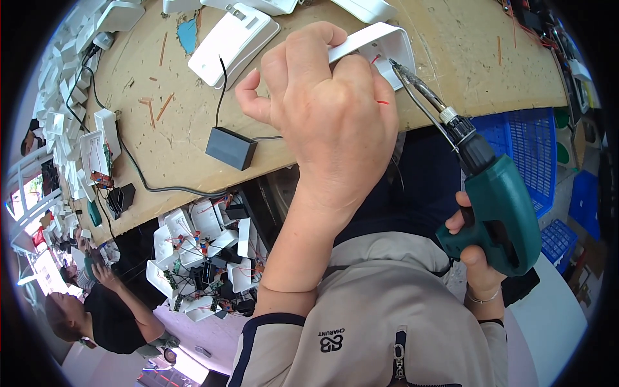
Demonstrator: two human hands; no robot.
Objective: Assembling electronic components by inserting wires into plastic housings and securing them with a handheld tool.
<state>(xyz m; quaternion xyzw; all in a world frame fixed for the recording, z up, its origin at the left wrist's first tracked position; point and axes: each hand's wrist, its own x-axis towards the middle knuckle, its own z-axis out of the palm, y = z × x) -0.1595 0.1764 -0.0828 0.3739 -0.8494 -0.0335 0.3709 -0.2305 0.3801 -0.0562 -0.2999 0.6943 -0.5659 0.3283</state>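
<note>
My left hand point(329, 109) is closed on a white plastic housing point(403, 48), tilted so its hollow inside faces right. A short red wire point(376, 59) shows inside it. My right hand point(476, 248) grips the handle of a green soldering gun point(509, 213) with a thin solder feed tube along its barrel. Its tip reaches the housing's opening; whether it touches anything inside I cannot tell. Beside my left wrist lies a black box-shaped module point(231, 148) with wires, one black lead standing up from it. Another white housing point(235, 42) rests just beyond my left fingers.
The worn tabletop point(187, 116) carries wood splinters and many white housings piled at far left. Below its front edge is a bin of wired housings and circuit boards point(200, 258). Blue plastic baskets point(532, 151) stand at right. A co-worker point(109, 309) sits at lower left.
</note>
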